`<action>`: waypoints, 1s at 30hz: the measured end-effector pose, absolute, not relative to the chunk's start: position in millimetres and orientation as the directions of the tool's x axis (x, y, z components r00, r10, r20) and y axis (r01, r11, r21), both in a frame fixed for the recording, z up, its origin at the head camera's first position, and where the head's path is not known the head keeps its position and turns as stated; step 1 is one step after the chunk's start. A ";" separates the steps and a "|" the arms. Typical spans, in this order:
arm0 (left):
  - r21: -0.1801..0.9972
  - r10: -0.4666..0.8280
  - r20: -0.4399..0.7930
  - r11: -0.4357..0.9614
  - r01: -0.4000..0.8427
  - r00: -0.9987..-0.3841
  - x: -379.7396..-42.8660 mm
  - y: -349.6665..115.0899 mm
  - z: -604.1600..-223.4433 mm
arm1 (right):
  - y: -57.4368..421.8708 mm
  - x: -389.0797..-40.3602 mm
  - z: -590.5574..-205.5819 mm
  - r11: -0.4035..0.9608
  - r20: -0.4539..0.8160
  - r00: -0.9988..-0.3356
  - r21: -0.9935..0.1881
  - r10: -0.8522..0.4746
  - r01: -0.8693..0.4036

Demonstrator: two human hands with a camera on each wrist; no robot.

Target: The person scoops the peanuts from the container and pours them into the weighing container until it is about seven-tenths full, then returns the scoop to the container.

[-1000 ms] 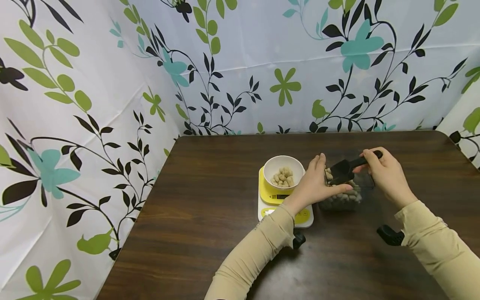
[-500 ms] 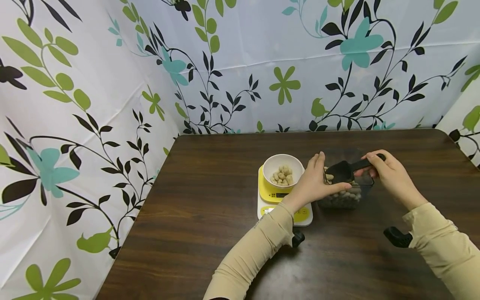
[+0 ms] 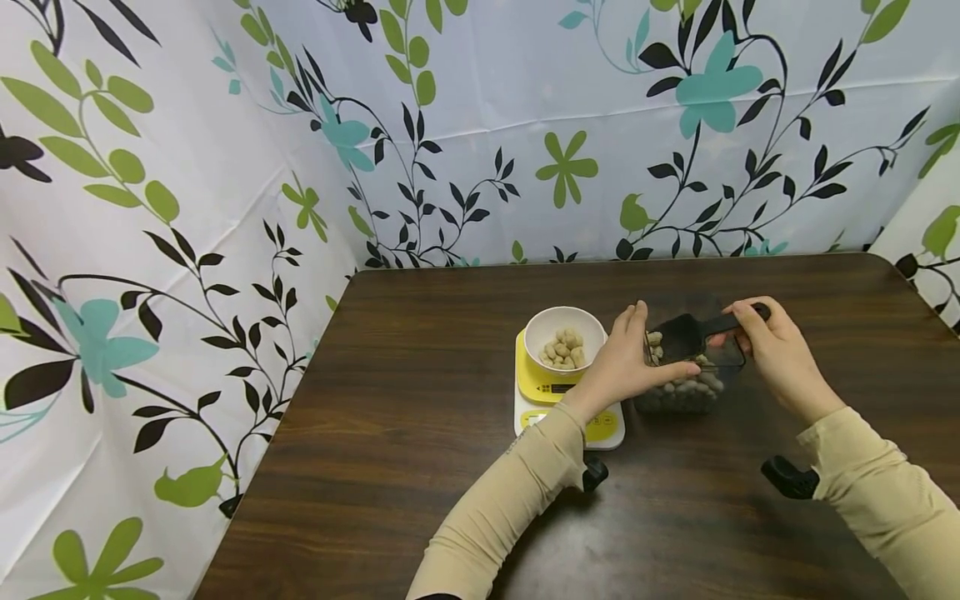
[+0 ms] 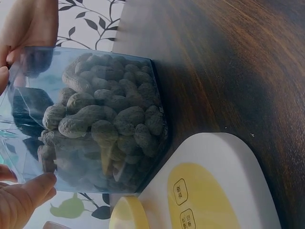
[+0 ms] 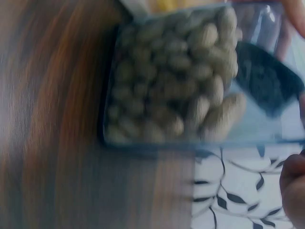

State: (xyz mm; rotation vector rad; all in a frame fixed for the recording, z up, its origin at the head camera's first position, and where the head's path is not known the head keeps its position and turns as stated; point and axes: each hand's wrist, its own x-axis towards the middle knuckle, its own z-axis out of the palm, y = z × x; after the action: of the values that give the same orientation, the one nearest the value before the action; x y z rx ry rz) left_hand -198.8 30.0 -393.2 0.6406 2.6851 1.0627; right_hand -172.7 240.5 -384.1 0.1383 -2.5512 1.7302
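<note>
Peanuts in their shells (image 4: 90, 121) fill much of a clear, bluish plastic container (image 5: 259, 131) on the table. My left hand (image 3: 621, 362) holds the container's near left side, thumb along the front and fingers up the left wall. Between thumb and fingers, my right hand (image 3: 783, 358) grips the handle of a black scoop (image 3: 681, 338). The scoop's blade is inside the container above the peanuts; through the right wrist view's clear wall it looks dark and tilted. A white bowl (image 3: 546, 320) with several peanuts (image 3: 564, 350) sits left of my left hand.
Under the bowl stands a yellow and white kitchen scale (image 3: 528, 383), close beside the container and partly covered by my left wrist. The dark wood table (image 3: 420, 367) reaches back to a curtain (image 3: 487, 75) printed with leaves and flowers.
The right hand and scoop have shifted slightly, first to the right and lower, then a little back up. The left hand keeps its place on the container.
</note>
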 end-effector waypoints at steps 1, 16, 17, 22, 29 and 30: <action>0.685 0.456 -0.011 0.651 0.326 -0.890 -198.8 30.1 -393.4 | 240.7 -171.8 -383.8 0.431 0.108 -0.993 -0.894 -0.056 -0.121; 0.713 0.442 -0.021 0.636 0.296 -0.897 -198.2 28.4 -394.5 | 243.8 -172.6 -389.7 0.389 0.097 -0.990 -0.912 -0.101 -0.129; 0.716 0.441 -0.021 0.633 0.294 -0.897 -198.0 28.2 -394.6 | 243.2 -172.8 -389.3 0.380 0.095 -0.990 -0.916 -0.103 -0.127; 0.724 0.433 -0.009 0.624 0.293 -0.901 -198.0 26.9 -395.4 | 235.4 -173.5 -387.6 0.188 0.128 -0.987 -0.971 -0.099 -0.145; 0.728 0.441 0.000 0.616 0.303 -0.898 -198.8 27.7 -396.1 | 233.4 -171.9 -389.3 0.030 0.138 -0.987 -0.989 -0.086 -0.142; 0.728 0.441 -0.001 0.616 0.302 -0.898 -198.5 27.5 -396.0 | 234.3 -171.6 -389.8 0.001 0.132 -0.986 -0.991 -0.097 -0.133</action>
State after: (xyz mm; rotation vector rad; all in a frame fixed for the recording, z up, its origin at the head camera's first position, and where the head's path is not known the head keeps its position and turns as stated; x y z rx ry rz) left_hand -198.5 27.5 -396.0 0.6176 2.6590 1.1479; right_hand -171.6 234.3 -389.8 0.2539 -2.2041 2.1881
